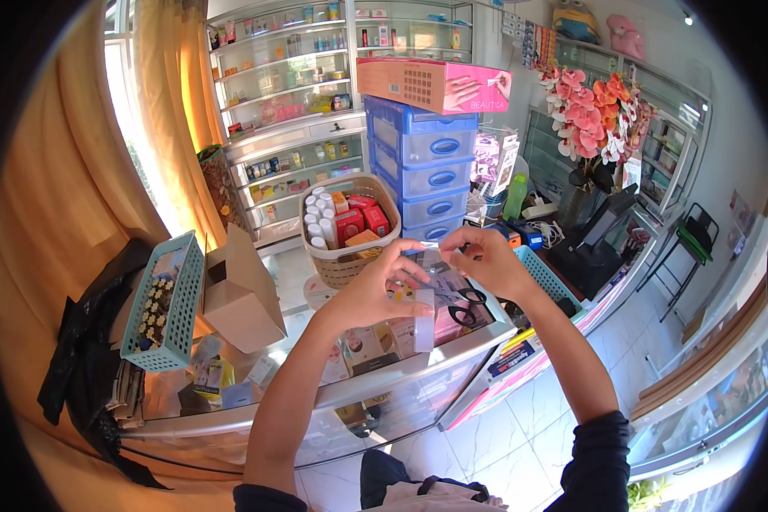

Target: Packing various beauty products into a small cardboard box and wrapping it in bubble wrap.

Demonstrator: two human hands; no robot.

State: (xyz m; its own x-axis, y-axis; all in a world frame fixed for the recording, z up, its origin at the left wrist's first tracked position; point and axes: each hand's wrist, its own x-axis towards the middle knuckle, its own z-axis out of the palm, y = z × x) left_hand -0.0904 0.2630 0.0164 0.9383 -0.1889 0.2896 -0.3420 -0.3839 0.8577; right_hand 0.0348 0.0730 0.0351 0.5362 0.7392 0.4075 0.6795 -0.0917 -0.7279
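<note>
Above the glass counter, my left hand (384, 281) pinches one edge of a small white strip (430, 245) between thumb and fingers, and a translucent pale strip (424, 320) hangs at its thumb. My right hand (486, 259) meets it at the other end of the small white strip, fingertips closed on it. What the strips are made of is too small to tell. Beneath and between the hands, scissors with black handles (464, 307) lie on the counter, blades partly hidden by the left hand. Flat packages (365, 345) are on or under the glass nearby.
Behind the hands stand a woven plastic basket (352, 265) of bottles and boxes and a blue drawer tower (438, 173) with a pink box (432, 86) on top. An open cardboard box (243, 294) and a teal basket (192, 301) are at left. A monitor (608, 214) stands at right.
</note>
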